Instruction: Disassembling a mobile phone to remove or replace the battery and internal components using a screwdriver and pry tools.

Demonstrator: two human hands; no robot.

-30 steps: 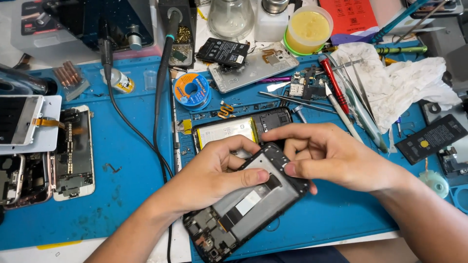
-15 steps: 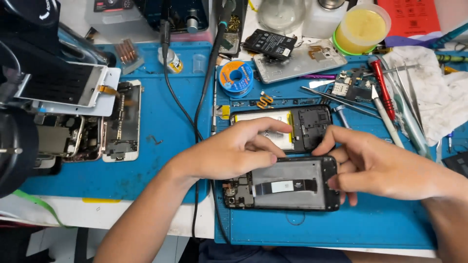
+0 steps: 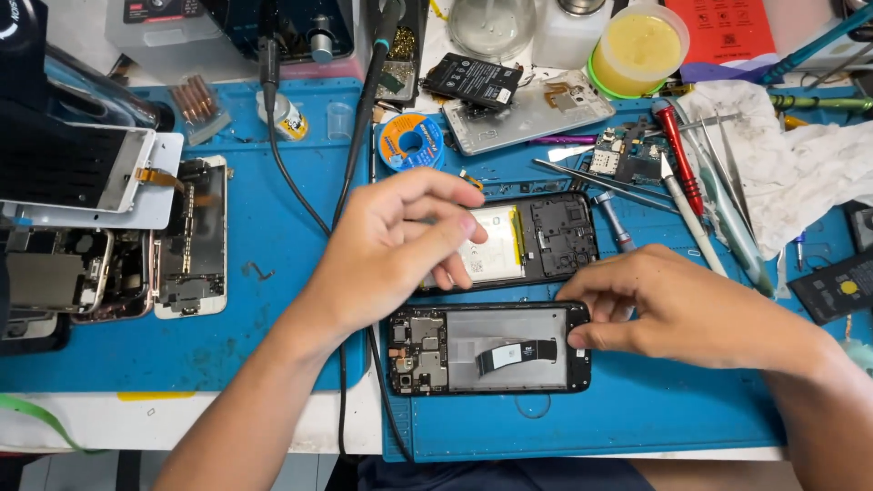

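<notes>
Nearest the viewer, at 6 o'clock on the blue mat (image 3: 273,300), an opened phone frame (image 3: 489,348) lies flat and lengthwise, its back off: a circuit board shows at its left end, a bare metal midplate with a black flex ribbon (image 3: 516,353) across the middle.

The right hand (image 3: 677,309) rests at the frame's right end, at 3 o'clock from it. Its fingers (image 3: 582,338) are nearly closed, thumb and forefinger pinching the frame's edge and steadying it on the tabletop (image 3: 182,420).

The left hand (image 3: 391,245) hovers above and just behind the frame, at 11 o'clock from it. Its fingers (image 3: 455,227) are loosely spread and hold nothing.

Progress, as judged: the frame is stripped of battery and cover; board and ribbon are in place. Closing it is not done.

Beyond, partly under the left hand, a second opened phone (image 3: 536,241) lies with its battery fitted. At 9 o'clock sit further dismantled phones (image 3: 186,241). At 2 o'clock: tweezers, a red-handled screwdriver (image 3: 680,159) and a white cloth (image 3: 791,155).

Containers, far edge, at 12 to 1 o'clock: a clear tub (image 3: 639,45) filled with yellow paste; a glass jar (image 3: 491,25), contents not discernible. A solder spool (image 3: 411,141) lies in front of them.
</notes>
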